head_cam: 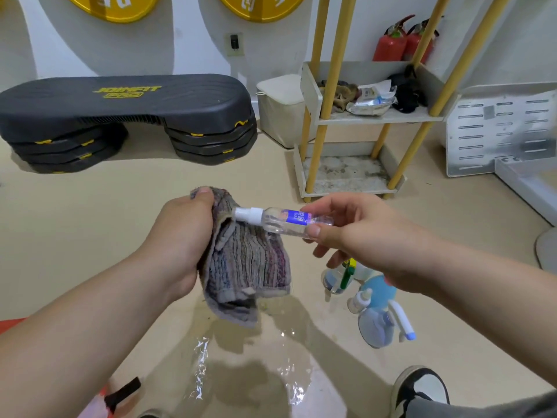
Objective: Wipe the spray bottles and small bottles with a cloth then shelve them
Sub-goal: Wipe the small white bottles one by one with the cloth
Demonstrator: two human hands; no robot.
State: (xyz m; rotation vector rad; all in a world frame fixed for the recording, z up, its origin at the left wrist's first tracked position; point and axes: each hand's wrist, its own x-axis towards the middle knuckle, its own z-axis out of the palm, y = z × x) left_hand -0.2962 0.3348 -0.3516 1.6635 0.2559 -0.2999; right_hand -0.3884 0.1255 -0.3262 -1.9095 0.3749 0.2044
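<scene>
1. Clear plastic with a white spray cap and a blue label, the small spray bottle lies nearly level in mid-air in the head view, between the two hands and above the floor.
2. The right hand pinches the bottle's base end between thumb and forefinger. Its other fingers hang loosely curled below.
3. The left hand grips a bunched, striped grey cloth. The thumb lies on top of the wad and the rest droops from the fist.
4. The bottle's cap end touches the upper part of the cloth, near the left thumb.
5. On the floor under the right wrist sits a cluster of other bottles:
   - a clear trigger bottle with a white, blue-tipped lever
   - a little capped bottle just beside it
   - a round blue bottle behind
   - a green-triggered bottle, partly hidden by the fingers
6. A puddle glistens on the beige floor beneath the cloth.
7. The shelf unit, with yellow posts, stands well back at right. Its middle shelf holds rags and packets, and its bottom shelf is stained.
8. A black step platform sits at left by the wall. Two red fire extinguishers stand behind the shelf unit, and a shoe shows at lower right.
</scene>
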